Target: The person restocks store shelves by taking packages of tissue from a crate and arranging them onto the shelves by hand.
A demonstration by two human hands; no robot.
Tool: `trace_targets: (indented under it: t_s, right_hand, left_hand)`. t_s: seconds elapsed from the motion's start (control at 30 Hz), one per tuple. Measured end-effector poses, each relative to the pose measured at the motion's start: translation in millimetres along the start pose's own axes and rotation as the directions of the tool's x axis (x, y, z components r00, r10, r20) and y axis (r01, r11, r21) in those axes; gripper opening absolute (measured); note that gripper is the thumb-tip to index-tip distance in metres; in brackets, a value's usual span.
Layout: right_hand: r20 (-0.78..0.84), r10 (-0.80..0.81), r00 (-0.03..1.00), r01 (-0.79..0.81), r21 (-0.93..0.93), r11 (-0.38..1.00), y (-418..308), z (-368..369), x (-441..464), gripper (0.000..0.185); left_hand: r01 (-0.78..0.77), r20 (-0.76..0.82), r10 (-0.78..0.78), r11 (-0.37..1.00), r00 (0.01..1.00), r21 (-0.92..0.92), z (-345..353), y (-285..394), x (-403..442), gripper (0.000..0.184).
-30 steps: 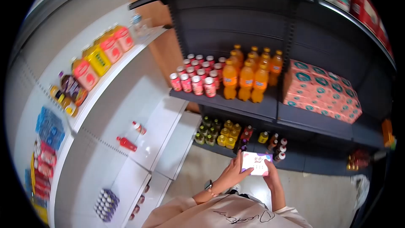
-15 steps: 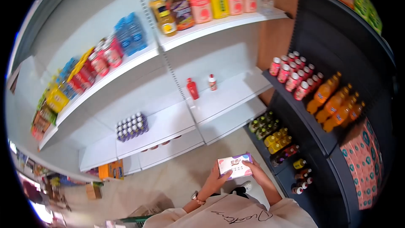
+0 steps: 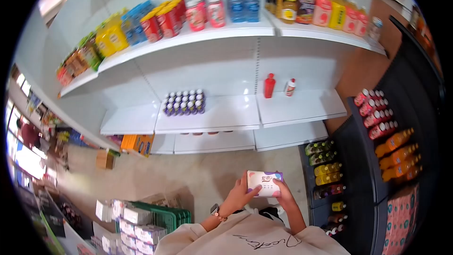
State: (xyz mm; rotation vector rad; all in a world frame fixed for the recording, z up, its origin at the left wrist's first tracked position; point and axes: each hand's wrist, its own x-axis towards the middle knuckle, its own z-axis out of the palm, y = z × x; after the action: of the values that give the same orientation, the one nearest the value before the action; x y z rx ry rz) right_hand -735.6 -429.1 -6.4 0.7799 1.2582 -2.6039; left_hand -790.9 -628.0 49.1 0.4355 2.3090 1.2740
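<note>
In front of my chest is a white tissue pack (image 3: 265,183) with pink, purple and blue patches and dark print. My left hand (image 3: 239,193) grips its left end, thumb lying over the front face. The right end is held by my right hand (image 3: 283,191), its thumb near the upper right corner. Fingers behind and under the pack are hidden. A watch (image 3: 214,209) is on my left wrist.
White shelves (image 3: 207,122) ahead carry several drinks, including purple bottles (image 3: 185,102) and a red bottle (image 3: 269,86). Dark shelves (image 3: 373,160) with orange bottles (image 3: 399,156) stand right. Lower left are a green crate (image 3: 177,218) and stacked white packs (image 3: 134,230). A person (image 3: 30,134) is far left.
My view has turned left, so the shelves shift rightward and the green crate with stacked packs comes into view. Both hands still hold the tissue pack.
</note>
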Motion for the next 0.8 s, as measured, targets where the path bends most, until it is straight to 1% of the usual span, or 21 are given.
trace_targets:
  t_s: [0.03, 0.07, 0.13, 0.17, 0.23, 0.27, 0.37, 0.4, 0.5, 0.6, 0.67, 0.73, 0.8]
  right_hand:
    - [0.010, 0.049, 0.999, -0.050, 0.040, 0.998, 11, 7, 1, 0.045]
    - [0.039, 0.078, 0.996, -0.079, 0.010, 0.997, 18, 15, 2, 0.044]
    - [0.096, 0.117, 0.988, -0.114, -0.042, 0.993, 28, 39, 8, 0.042]
    - [0.112, 0.099, 0.989, -0.087, -0.108, 0.990, 35, 50, 13, 0.046]
    - [0.140, 0.066, 0.988, -0.031, -0.240, 0.970, 52, 68, 21, 0.053]
    - [0.159, 0.075, 0.984, -0.025, -0.297, 0.954, 61, 72, 29, 0.055]
    - [0.247, 0.180, 0.952, -0.095, -0.322, 0.942, 75, 102, 46, 0.060]
    - [0.279, 0.212, 0.937, -0.114, -0.331, 0.937, 78, 112, 54, 0.062]
    - [0.227, 0.275, 0.934, -0.141, -0.474, 0.869, 92, 138, 85, 0.053]
    - [0.313, 0.333, 0.890, -0.143, -0.501, 0.853, 90, 171, 126, 0.047]
    - [0.379, 0.369, 0.849, -0.159, -0.483, 0.861, 90, 196, 152, 0.048]
    - [0.394, 0.400, 0.827, -0.179, -0.491, 0.853, 90, 223, 186, 0.049]
    - [0.422, 0.410, 0.809, -0.168, -0.502, 0.849, 87, 261, 222, 0.050]
  left_hand:
    - [0.019, 0.001, -0.019, 1.000, 1.000, 0.011, -9, -4, -8, 0.088]
    - [0.038, 0.001, -0.038, 0.999, 0.999, 0.027, -17, -11, -17, 0.089]
    - [0.069, -0.055, -0.068, 0.998, 0.996, 0.012, -29, -39, -29, 0.089]
    - [0.079, -0.075, -0.079, 0.997, 0.994, 0.003, -32, -55, -33, 0.089]
    - [0.071, -0.114, -0.090, 0.984, 0.989, -0.163, -32, -99, -40, 0.089]
    - [0.065, -0.134, -0.100, 0.967, 0.986, -0.246, -31, -119, -44, 0.088]
    - [0.210, -0.190, -0.239, 0.964, 0.952, -0.161, -64, -116, -63, 0.072]
    - [0.167, -0.264, -0.196, 0.978, 0.944, -0.127, -66, -125, -65, 0.070]
    - [0.164, -0.303, -0.268, 0.931, 0.914, -0.327, -77, -153, -61, 0.082]
    - [0.115, -0.387, -0.292, 0.900, 0.875, -0.419, -97, -164, -47, 0.078]
    - [0.112, -0.412, -0.288, 0.909, 0.865, -0.401, -127, -159, -37, 0.075]
    - [0.112, -0.446, -0.287, 0.919, 0.848, -0.378, -163, -156, -17, 0.070]
    - [0.214, -0.516, -0.343, 0.932, 0.785, -0.293, -197, -158, 1, 0.068]
